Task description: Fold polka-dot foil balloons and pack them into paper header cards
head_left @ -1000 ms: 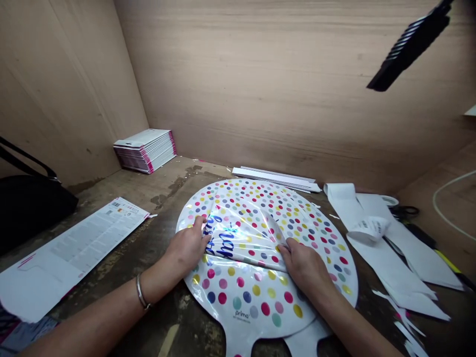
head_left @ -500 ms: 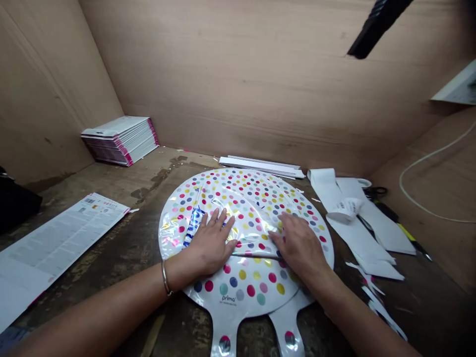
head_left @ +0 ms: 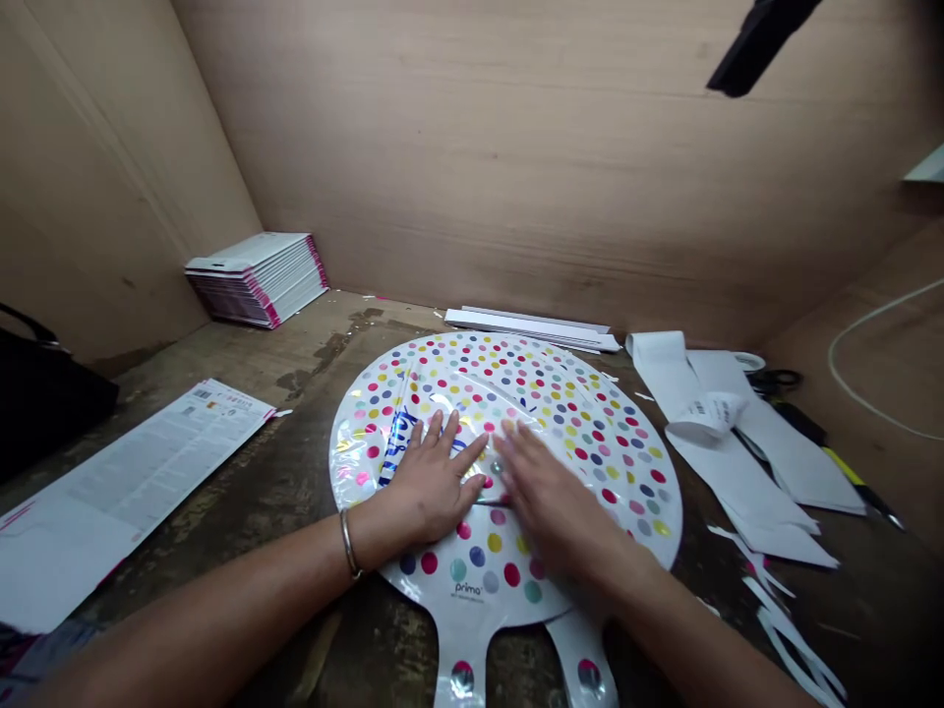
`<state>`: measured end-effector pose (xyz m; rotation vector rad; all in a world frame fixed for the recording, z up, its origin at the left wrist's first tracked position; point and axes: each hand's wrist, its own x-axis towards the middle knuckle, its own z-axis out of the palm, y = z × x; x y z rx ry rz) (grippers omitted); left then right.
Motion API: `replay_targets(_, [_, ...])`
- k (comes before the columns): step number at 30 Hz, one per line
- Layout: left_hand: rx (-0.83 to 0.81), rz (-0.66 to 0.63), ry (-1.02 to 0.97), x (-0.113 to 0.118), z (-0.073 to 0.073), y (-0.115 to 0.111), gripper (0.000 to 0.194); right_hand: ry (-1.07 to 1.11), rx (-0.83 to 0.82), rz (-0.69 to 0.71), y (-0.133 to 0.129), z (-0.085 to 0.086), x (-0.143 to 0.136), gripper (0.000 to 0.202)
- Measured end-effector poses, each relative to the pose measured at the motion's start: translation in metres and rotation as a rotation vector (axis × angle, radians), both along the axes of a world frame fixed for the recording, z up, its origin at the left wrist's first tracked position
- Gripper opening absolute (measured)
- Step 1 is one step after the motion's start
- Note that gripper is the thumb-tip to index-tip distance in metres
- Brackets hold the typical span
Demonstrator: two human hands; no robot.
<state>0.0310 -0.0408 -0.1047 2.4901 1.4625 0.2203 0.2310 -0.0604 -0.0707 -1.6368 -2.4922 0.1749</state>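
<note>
The left hand (head_left: 435,482) is spread and the right hand (head_left: 542,482), blurred, seems flat on dotted foil (head_left: 516,383). Uneven pressing could crease it toward the table's (head_left: 243,511) near edge.

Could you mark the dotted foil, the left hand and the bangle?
Dotted foil (head_left: 481,562): head view, lower part of its dotted face.
Left hand (head_left: 426,497): head view, back of the hand.
Bangle (head_left: 349,547): head view, middle of the band.

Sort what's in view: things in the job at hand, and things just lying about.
In the job:
flat dotted balloons
folded piece with blue lettering

Apparently just lying about:
stacked white packets
printed sheet
flat white strips
loose white paper
scissors
black bag
</note>
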Motion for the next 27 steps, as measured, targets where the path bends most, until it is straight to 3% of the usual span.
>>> replay_targets(3, [-0.007, 0.061, 0.025, -0.031, 0.000, 0.008, 0.058, -0.003, -0.106, 0.087, -0.003, -0.013, -0.022, 0.048])
replay_targets(6, [-0.017, 0.253, 0.121, -0.076, 0.005, 0.013, 0.052, -0.007, -0.140, 0.082, -0.002, -0.018, -0.023, 0.049])
replay_targets(8, [0.026, 0.349, 0.179, -0.092, 0.012, 0.013, 0.046, -0.014, -0.154, 0.080, -0.001, -0.018, -0.019, 0.049])
replay_targets(11, [0.075, 0.354, 0.080, -0.085, 0.023, 0.013, 0.046, -0.040, -0.173, 0.061, -0.001, -0.015, -0.017, 0.050])
replay_targets(16, [-0.068, 0.581, -0.111, -0.060, 0.030, 0.051, 0.084, -0.035, -0.179, 0.050, -0.001, -0.015, -0.021, 0.050])
replay_targets(18, [-0.145, 0.602, -0.133, -0.065, 0.030, 0.074, 0.074, -0.024, -0.194, 0.038, -0.001, -0.015, -0.022, 0.050])
replay_targets(21, [-0.299, 0.568, -0.196, -0.075, 0.030, 0.096, 0.041, -0.013, -0.232, 0.010, -0.004, -0.015, -0.023, 0.051])
replay_targets(24, [-0.365, 0.504, -0.316, -0.076, 0.033, 0.095, 0.027, 0.040, -0.256, 0.026, -0.005, -0.014, -0.019, 0.051])
replay_targets(27, [-0.336, 0.360, -0.515, -0.067, 0.044, 0.083, 0.027, 0.224, -0.157, -0.053, 0.016, -0.006, -0.004, 0.060])
